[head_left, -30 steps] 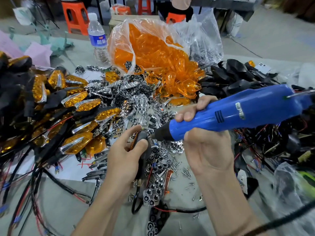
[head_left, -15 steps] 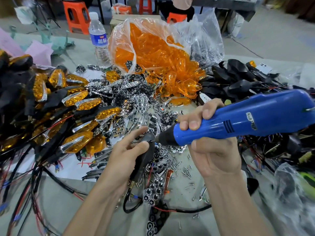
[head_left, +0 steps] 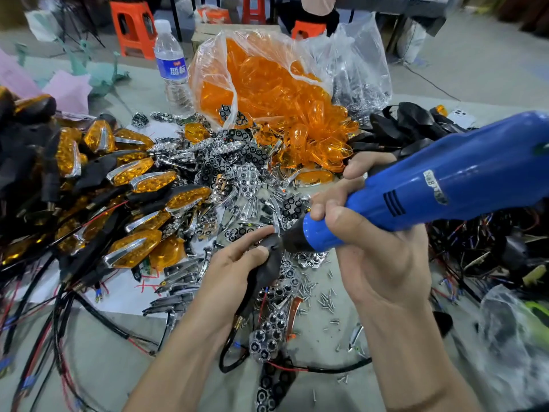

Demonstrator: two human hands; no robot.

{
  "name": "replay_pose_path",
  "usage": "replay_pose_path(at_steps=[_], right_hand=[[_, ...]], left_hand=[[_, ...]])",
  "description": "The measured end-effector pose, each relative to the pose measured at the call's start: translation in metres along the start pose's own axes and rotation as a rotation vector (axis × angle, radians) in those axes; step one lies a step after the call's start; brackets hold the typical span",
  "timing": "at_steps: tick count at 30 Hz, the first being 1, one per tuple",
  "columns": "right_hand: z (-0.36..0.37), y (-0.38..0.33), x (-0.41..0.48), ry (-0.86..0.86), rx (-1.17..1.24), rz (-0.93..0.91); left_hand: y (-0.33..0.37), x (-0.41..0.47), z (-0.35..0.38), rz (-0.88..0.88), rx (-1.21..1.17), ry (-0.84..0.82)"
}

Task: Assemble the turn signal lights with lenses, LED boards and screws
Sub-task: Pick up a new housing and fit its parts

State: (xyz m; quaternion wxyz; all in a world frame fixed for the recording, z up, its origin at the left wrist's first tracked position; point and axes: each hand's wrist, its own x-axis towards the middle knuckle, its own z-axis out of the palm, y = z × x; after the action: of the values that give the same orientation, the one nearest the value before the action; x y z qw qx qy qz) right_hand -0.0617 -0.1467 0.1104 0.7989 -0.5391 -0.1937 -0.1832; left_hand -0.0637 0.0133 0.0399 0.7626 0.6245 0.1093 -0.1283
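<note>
The left hand (head_left: pixel 237 275) grips a black turn signal housing (head_left: pixel 269 263) just above the desk (head_left: pixel 113 361), fingers curled round its body and the thumb lying just beside the screw point; the right hand (head_left: pixel 377 254) is wrapped round the nose of a blue electric screwdriver (head_left: pixel 430 191), whose dark tip meets the housing at a slant; the screw itself is hidden under the tip, so whether it is seated cannot be told. The likely trouble is that angle: a bit driven off-axis could cam out, chew the screw head or cross-thread the plastic; a slip would send the tip toward the left thumb. The housing appears held free rather than braced on the desk, so torque could twist it in the grasp; over-driving could crack the shell. Its wire (head_left: pixel 223 350) loops down among loose screws (head_left: pixel 325 301) and chrome reflectors (head_left: pixel 269 331), where a tug could snag it.
</note>
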Motion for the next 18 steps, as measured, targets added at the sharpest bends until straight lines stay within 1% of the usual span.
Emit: replay_pose_path(at_steps=[2,5,11,13,15,16,18], right_hand=[[0.001,-0.002,0.003,-0.002,0.039,0.018],[0.001,-0.004,0.005,-0.114,0.035,0.012],[0.004,0.001,0.004,-0.276,0.060,0.072],[0.006,0.004,0.000,-0.293,0.026,0.061],[0.008,0.010,-0.005,-0.250,0.061,0.052],[0.007,0.014,-0.007,-0.170,0.059,0.053],[0.011,0.014,-0.010,-0.039,0.134,0.058]], left_hand=[[0.000,0.000,0.000,0.006,0.004,-0.022],[0.001,0.000,-0.002,0.004,-0.008,-0.045],[-0.003,0.002,-0.005,-0.030,-0.090,-0.024],[-0.004,0.003,-0.004,-0.033,-0.103,0.000],[-0.004,0.005,-0.006,-0.030,-0.097,0.030],[-0.003,0.005,-0.007,-0.027,-0.091,0.046],[-0.001,0.004,-0.009,-0.005,-0.061,0.078]])
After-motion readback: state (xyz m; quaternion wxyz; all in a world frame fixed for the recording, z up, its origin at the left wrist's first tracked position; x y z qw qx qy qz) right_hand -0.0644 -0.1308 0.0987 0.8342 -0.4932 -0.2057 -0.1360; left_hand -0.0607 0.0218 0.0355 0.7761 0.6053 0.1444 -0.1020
